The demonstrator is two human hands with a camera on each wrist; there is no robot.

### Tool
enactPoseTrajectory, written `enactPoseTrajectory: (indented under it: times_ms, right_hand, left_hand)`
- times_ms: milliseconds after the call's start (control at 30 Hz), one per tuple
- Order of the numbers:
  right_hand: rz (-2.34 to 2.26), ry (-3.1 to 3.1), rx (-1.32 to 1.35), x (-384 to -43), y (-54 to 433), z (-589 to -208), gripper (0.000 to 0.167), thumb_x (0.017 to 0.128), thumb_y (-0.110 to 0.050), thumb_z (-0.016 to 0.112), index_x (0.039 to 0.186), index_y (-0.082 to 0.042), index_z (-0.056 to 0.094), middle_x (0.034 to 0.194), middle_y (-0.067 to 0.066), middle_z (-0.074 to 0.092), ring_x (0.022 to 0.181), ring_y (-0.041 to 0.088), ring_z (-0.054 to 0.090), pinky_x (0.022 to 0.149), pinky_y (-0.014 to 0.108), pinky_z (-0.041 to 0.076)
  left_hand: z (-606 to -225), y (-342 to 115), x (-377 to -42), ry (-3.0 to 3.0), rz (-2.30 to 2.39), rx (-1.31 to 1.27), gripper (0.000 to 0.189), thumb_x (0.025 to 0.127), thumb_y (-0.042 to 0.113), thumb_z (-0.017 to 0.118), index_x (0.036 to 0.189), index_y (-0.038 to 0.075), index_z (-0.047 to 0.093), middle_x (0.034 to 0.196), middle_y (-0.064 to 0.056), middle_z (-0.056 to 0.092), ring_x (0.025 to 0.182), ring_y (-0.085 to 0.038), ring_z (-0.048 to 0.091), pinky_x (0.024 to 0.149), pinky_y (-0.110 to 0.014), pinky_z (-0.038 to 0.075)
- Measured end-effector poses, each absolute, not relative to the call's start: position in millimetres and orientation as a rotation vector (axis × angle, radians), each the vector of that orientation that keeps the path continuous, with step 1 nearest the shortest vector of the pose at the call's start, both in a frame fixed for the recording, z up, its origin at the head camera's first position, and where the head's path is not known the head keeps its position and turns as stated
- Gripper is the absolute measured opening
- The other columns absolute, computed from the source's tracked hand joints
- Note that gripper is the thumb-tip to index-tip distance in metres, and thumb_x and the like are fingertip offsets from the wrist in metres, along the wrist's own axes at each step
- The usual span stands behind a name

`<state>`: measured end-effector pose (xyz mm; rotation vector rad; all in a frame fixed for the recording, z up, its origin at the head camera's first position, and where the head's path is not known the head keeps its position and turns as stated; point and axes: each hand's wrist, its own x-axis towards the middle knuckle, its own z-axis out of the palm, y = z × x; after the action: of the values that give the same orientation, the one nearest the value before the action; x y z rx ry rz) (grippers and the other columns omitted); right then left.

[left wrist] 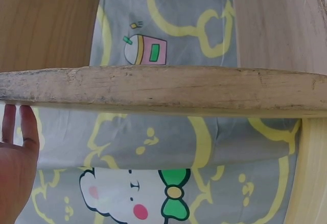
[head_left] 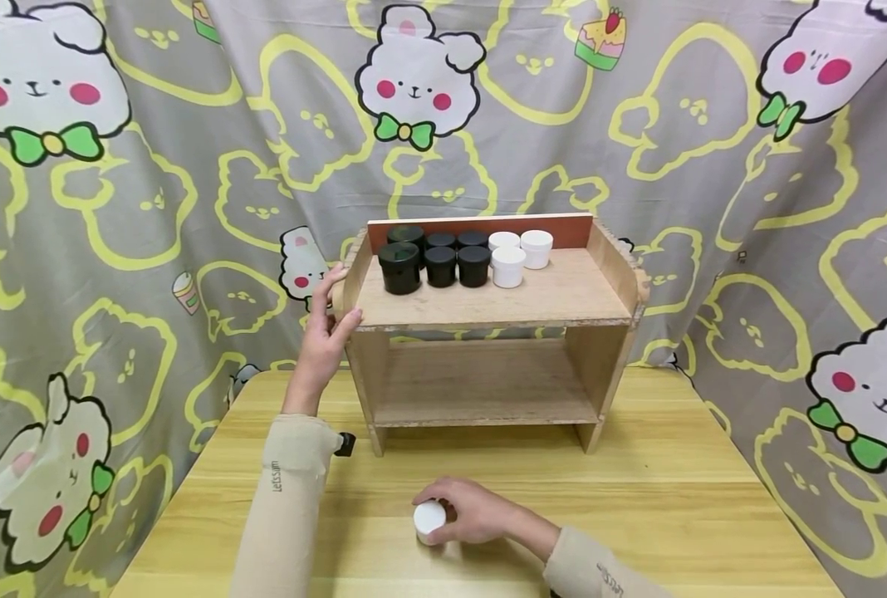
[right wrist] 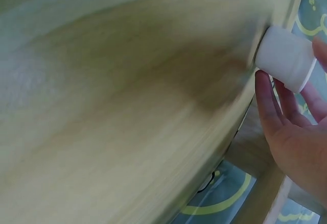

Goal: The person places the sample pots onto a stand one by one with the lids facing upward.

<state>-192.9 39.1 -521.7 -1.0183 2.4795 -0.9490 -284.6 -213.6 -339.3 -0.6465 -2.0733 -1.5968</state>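
Note:
A small white lidded jar is on the table near its front, and my right hand grips it between thumb and fingers. The right wrist view shows that jar tilted by the camera angle, its base against the wooden surface, with my fingers around its side. My left hand rests against the left side panel of a wooden two-tier shelf, thumb at the front corner. From the left wrist, straight fingers touch the panel's wooden edge.
On the shelf's top board, several black jars stand in two rows at the left. Three white jars stand beside them to the right. The lower board sits beneath. A patterned curtain hangs around the wooden table.

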Motion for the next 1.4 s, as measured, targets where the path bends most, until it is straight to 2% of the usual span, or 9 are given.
enactPoseTrajectory:
  times_ms: [467, 733, 967, 1200, 1400]
  right_hand:
    - [-1.192, 2.390, -0.984, -204, 46, -506, 0.047, 0.088, -0.017, 0.083, 0.132, -0.007, 0.067, 0.119, -0.001, 0.067, 0.098, 0.002, 0.061, 0.084, 0.017, 0.055]
    - [-1.254, 2.403, -1.047, -209, 54, -487, 0.043, 0.090, -0.018, 0.082, 0.130, -0.012, 0.068, 0.113, 0.000, 0.067, 0.102, 0.008, 0.061, 0.086, 0.023, 0.056]
    - [-1.298, 2.434, -1.071, -211, 60, -470, 0.041, 0.093, -0.022, 0.080, 0.132, -0.017, 0.068, 0.117, -0.002, 0.067, 0.104, 0.009, 0.061, 0.088, 0.030, 0.058]
    - [-1.310, 2.510, -1.091, -210, 68, -446, 0.045, 0.093, -0.026, 0.079, 0.135, -0.016, 0.067, 0.115, -0.003, 0.068, 0.096, 0.006, 0.060, 0.086, 0.030, 0.057]
    - [-1.372, 2.551, -1.126, -211, 76, -431, 0.045, 0.093, -0.031, 0.079, 0.135, -0.020, 0.068, 0.109, -0.004, 0.066, 0.091, 0.012, 0.059, 0.081, 0.030, 0.056]
  left_hand:
    - [-339, -214, -285, -2.061, -1.602, -0.658, 0.059, 0.104, 0.007, 0.057, 0.158, 0.014, 0.033, 0.172, 0.004, 0.020, 0.123, -0.040, 0.047, 0.097, -0.045, 0.040]
    - [-339, -213, -285, -2.066, -1.597, -0.655, 0.059, 0.105, 0.007, 0.057, 0.158, 0.015, 0.032, 0.172, 0.003, 0.019, 0.125, -0.040, 0.047, 0.098, -0.043, 0.040]
    - [-337, -213, -283, -2.073, -1.605, -0.654, 0.060, 0.105, 0.007, 0.056, 0.158, 0.014, 0.031, 0.172, 0.002, 0.019, 0.122, -0.040, 0.048, 0.096, -0.039, 0.042]
    - [-347, -218, -296, -2.060, -1.602, -0.656, 0.060, 0.105, 0.006, 0.056, 0.159, 0.017, 0.031, 0.172, 0.008, 0.020, 0.124, -0.039, 0.048, 0.096, -0.035, 0.042]
    - [-356, -221, -305, -2.038, -1.596, -0.667, 0.061, 0.104, 0.005, 0.057, 0.158, 0.016, 0.031, 0.172, 0.008, 0.020, 0.124, -0.041, 0.049, 0.094, -0.031, 0.043]
